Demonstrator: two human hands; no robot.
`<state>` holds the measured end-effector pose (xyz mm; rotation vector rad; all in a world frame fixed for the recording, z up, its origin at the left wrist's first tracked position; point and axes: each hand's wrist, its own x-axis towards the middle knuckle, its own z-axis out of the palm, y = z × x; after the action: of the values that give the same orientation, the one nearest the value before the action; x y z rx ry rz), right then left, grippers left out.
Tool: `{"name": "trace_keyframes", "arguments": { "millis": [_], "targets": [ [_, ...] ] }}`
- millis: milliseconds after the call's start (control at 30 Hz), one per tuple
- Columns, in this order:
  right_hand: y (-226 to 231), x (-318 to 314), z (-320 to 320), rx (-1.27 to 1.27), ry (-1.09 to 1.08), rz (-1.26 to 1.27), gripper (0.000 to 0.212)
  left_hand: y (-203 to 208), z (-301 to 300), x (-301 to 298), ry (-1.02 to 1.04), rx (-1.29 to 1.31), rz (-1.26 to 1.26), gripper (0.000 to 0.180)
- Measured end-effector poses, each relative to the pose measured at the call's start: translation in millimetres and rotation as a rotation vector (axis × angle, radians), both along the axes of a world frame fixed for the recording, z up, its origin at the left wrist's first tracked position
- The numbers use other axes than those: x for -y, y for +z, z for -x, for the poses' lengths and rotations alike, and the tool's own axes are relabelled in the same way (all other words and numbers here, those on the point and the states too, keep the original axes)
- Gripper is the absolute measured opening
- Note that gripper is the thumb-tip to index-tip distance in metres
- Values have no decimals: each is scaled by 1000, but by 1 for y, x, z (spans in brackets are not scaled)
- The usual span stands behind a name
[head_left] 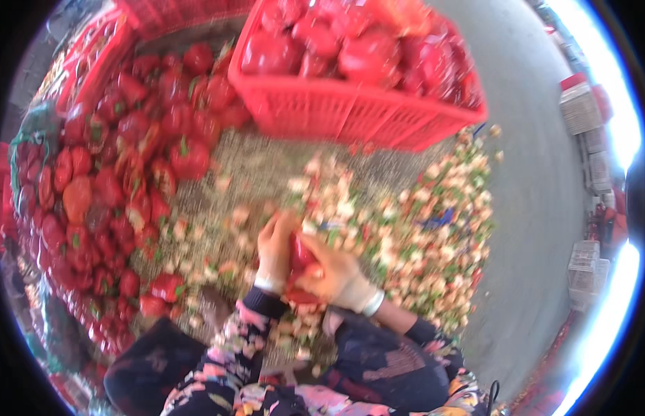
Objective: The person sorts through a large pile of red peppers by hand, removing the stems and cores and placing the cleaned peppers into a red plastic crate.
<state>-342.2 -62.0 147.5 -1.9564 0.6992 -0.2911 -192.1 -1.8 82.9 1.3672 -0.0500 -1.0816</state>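
Between my two gloved hands, low over the ground in front of my knees, is a red bell pepper (303,258). My left hand (276,248) is closed along its left side, the fingers pointing away from me. From the right, my right hand (336,272) wraps round the pepper with thumb and fingers. Motion blur hides the fingertips, and I cannot make out whether a small tool is in the right hand. Under and beyond my hands lie many pale pepper cores with green stems (426,249).
A red plastic crate (350,114) heaped with red peppers stands ahead. To the left spreads a big pile of whole red peppers (94,201), with another red crate (139,17) behind it. Grey floor (527,208) runs along the right, with stacked pale crates (584,267) at its far side.
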Motion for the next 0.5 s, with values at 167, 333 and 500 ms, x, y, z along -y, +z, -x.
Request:
{"name": "trace_keyframes", "arguments": {
  "millis": [167,333,500],
  "targets": [
    [17,68,13,129,-110,-323,75,37,-14,36,-270,-238,326,51],
    [39,114,3,381,-359,-851,63,82,-64,84,-440,39,183,36],
    [57,144,-1,408,-587,-622,45,155,-139,148,-271,441,244,24]
  ]
}}
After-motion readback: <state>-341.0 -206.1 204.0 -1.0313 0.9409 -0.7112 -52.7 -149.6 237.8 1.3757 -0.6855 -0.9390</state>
